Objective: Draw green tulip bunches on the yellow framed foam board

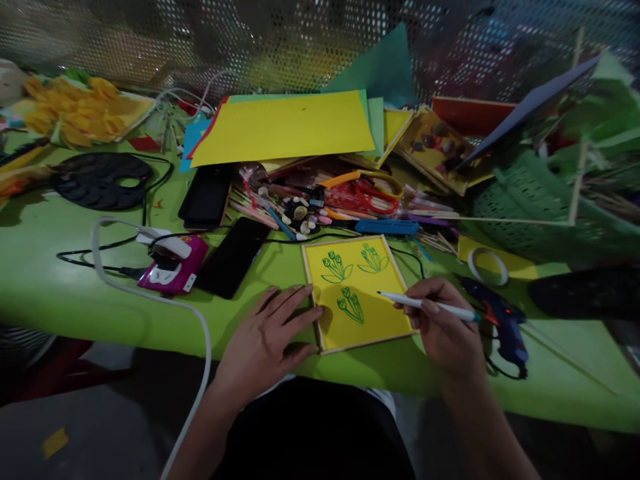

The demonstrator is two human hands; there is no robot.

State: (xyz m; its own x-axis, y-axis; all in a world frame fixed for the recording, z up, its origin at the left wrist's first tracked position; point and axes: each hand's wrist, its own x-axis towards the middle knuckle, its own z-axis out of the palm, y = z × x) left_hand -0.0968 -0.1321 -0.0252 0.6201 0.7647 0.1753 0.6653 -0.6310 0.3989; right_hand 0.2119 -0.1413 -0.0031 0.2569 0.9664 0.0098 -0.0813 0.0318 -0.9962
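A yellow card with a thin wooden frame around its edges lies on the green table in front of me. Three tulip drawings in green line are on it: two along the top and one lower left. My right hand grips a white marker with a teal end, its tip over the card's middle right. Whether the tip touches the card I cannot tell. My left hand lies spread, its fingertips on the frame's left edge.
Right of the card are a glue gun with a red light and a tape roll. Phones and a purple power socket with cables lie left. Behind are scissors, a blue cutter, coloured paper and a green basket.
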